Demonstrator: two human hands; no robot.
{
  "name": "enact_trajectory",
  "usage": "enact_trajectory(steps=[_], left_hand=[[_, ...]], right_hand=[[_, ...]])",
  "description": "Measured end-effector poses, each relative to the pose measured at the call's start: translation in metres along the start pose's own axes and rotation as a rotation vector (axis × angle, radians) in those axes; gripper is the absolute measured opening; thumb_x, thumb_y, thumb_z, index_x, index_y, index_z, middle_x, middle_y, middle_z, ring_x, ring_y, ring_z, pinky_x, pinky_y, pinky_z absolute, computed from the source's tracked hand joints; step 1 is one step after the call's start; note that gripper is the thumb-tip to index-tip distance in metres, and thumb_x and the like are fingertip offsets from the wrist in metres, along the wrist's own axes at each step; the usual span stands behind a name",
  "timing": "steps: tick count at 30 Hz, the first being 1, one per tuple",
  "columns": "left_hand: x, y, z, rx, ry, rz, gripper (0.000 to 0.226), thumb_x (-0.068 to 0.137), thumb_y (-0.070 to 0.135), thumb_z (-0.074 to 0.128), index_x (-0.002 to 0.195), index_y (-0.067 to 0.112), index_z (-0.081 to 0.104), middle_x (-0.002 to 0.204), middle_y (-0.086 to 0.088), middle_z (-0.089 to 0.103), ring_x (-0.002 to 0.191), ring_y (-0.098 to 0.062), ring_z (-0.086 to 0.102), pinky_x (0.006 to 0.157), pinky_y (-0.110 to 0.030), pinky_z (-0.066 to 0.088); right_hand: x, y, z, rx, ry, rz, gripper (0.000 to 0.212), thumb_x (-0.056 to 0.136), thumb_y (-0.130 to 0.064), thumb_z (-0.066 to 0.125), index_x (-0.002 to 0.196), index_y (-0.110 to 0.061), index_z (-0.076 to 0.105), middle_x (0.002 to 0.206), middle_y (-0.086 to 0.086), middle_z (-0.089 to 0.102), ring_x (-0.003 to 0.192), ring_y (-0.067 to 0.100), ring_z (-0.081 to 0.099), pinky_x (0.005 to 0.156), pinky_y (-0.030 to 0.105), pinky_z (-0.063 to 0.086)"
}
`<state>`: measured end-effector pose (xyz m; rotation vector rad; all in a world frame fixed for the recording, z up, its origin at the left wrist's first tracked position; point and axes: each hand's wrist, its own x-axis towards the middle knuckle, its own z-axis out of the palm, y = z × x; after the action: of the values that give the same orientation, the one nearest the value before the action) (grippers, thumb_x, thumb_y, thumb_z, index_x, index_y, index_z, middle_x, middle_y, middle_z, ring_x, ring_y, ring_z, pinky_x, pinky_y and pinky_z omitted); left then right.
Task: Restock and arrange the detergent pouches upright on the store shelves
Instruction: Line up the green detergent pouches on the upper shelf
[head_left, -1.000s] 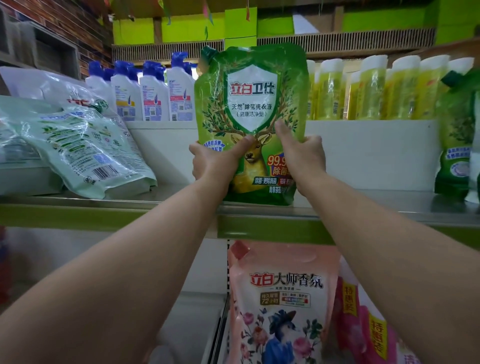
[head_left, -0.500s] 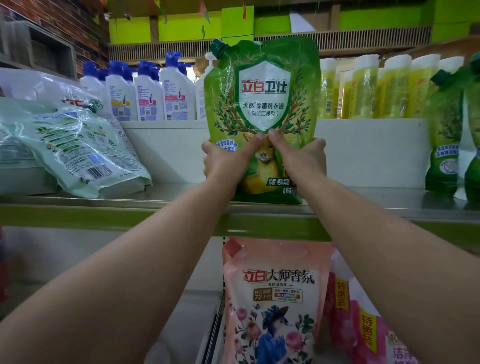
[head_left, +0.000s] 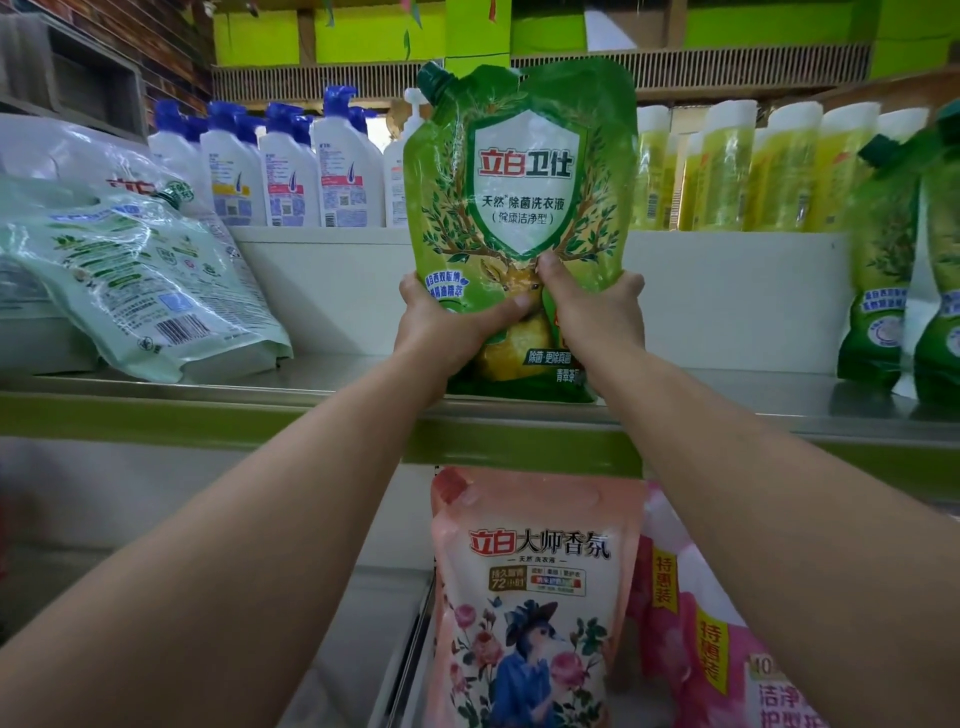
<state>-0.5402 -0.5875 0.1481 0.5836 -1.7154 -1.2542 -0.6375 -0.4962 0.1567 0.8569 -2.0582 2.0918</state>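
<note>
A green detergent pouch with a white shield label and a dark green corner spout stands upright, its base on the metal shelf. My left hand grips its lower left side, thumb across the front. My right hand grips its lower right side, thumb pressed on the middle of the front. Two more green pouches stand upright at the shelf's right end. A pale green pouch lies tilted on its back at the left.
Behind a white riser stand white bottles with blue caps and yellow-green bottles. On the lower shelf a pink floral pouch stands upright, with darker pink pouches to its right.
The green pouch has shifted a little to the right along the shelf and stands straighter. Both hands slid closer together on its lower front, thumbs now nearly meeting.
</note>
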Motion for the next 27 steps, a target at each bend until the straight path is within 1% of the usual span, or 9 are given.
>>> enact_trajectory(steps=[2, 5, 9, 12, 14, 16, 19, 23, 27], left_hand=[[-0.001, 0.000, 0.000, 0.009, 0.018, 0.016, 0.092, 0.063, 0.045, 0.084, 0.131, 0.022, 0.026, 0.109, 0.000, 0.056, 0.098, -0.022, 0.059, 0.085, -0.035, 0.051], [-0.002, 0.000, 0.001, 0.038, 0.041, 0.030, 0.095, 0.063, 0.048, 0.083, 0.133, 0.021, 0.025, 0.104, 0.002, 0.055, 0.098, -0.022, 0.057, 0.087, -0.038, 0.051], [-0.005, -0.002, 0.001, 0.061, 0.062, 0.039, 0.095, 0.062, 0.051, 0.083, 0.132, 0.023, 0.026, 0.094, 0.009, 0.052, 0.098, -0.022, 0.058, 0.090, -0.039, 0.051], [-0.009, 0.000, 0.001, 0.071, 0.081, 0.065, 0.097, 0.063, 0.053, 0.082, 0.135, 0.022, 0.025, 0.093, 0.009, 0.051, 0.097, -0.021, 0.058, 0.089, -0.037, 0.050], [-0.012, 0.002, 0.001, 0.083, 0.095, 0.083, 0.099, 0.064, 0.053, 0.081, 0.138, 0.021, 0.023, 0.097, 0.007, 0.052, 0.097, -0.021, 0.056, 0.087, -0.035, 0.049], [-0.013, 0.004, 0.002, 0.083, 0.098, 0.104, 0.101, 0.065, 0.053, 0.080, 0.139, 0.020, 0.021, 0.107, 0.002, 0.054, 0.101, -0.023, 0.056, 0.090, -0.038, 0.049], [-0.014, 0.006, 0.005, 0.057, 0.088, 0.110, 0.101, 0.064, 0.053, 0.081, 0.138, 0.019, 0.022, 0.115, -0.002, 0.055, 0.105, -0.025, 0.057, 0.093, -0.041, 0.049], [-0.019, 0.009, 0.020, 0.017, 0.066, 0.083, 0.106, 0.060, 0.056, 0.081, 0.139, 0.020, 0.021, 0.126, -0.007, 0.053, 0.113, -0.031, 0.055, 0.096, -0.047, 0.048], [-0.027, 0.016, 0.041, -0.004, 0.012, 0.066, 0.108, 0.062, 0.057, 0.080, 0.142, 0.020, 0.017, 0.131, -0.008, 0.051, 0.118, -0.032, 0.051, 0.100, -0.047, 0.045]], right_hand=[[0.000, 0.000, 0.001, 0.004, 0.008, -0.004, 0.072, 0.079, -0.061, 0.061, 0.127, -0.017, 0.030, 0.118, 0.004, 0.051, 0.105, 0.026, 0.053, 0.090, 0.039, 0.047], [0.000, 0.000, 0.003, -0.005, 0.024, -0.006, 0.070, 0.080, -0.061, 0.060, 0.124, -0.016, 0.030, 0.108, 0.001, 0.047, 0.097, 0.023, 0.050, 0.086, 0.037, 0.046], [-0.003, 0.001, 0.002, -0.022, 0.041, -0.028, 0.067, 0.080, -0.061, 0.059, 0.123, -0.017, 0.031, 0.106, -0.001, 0.046, 0.094, 0.022, 0.049, 0.082, 0.034, 0.044], [-0.008, -0.001, 0.002, -0.041, 0.075, -0.045, 0.069, 0.081, -0.061, 0.059, 0.124, -0.015, 0.031, 0.108, 0.001, 0.047, 0.095, 0.022, 0.050, 0.083, 0.035, 0.046], [-0.010, -0.004, 0.001, -0.030, 0.099, -0.047, 0.069, 0.081, -0.059, 0.060, 0.125, -0.014, 0.033, 0.113, 0.004, 0.050, 0.095, 0.022, 0.050, 0.080, 0.033, 0.045], [-0.012, -0.007, -0.002, -0.028, 0.119, -0.051, 0.070, 0.082, -0.058, 0.060, 0.128, -0.012, 0.032, 0.119, 0.005, 0.051, 0.095, 0.021, 0.049, 0.077, 0.030, 0.042], [-0.014, -0.009, -0.008, -0.048, 0.149, -0.064, 0.074, 0.083, -0.057, 0.059, 0.132, -0.010, 0.031, 0.130, 0.009, 0.049, 0.110, 0.026, 0.052, 0.078, 0.029, 0.041], [-0.016, -0.008, -0.022, -0.057, 0.202, -0.072, 0.075, 0.083, -0.057, 0.058, 0.133, -0.008, 0.031, 0.133, 0.010, 0.047, 0.112, 0.025, 0.050, 0.080, 0.029, 0.040], [-0.014, -0.005, -0.045, -0.078, 0.256, -0.079, 0.075, 0.084, -0.057, 0.058, 0.134, -0.007, 0.032, 0.136, 0.012, 0.046, 0.119, 0.027, 0.049, 0.080, 0.029, 0.037]])
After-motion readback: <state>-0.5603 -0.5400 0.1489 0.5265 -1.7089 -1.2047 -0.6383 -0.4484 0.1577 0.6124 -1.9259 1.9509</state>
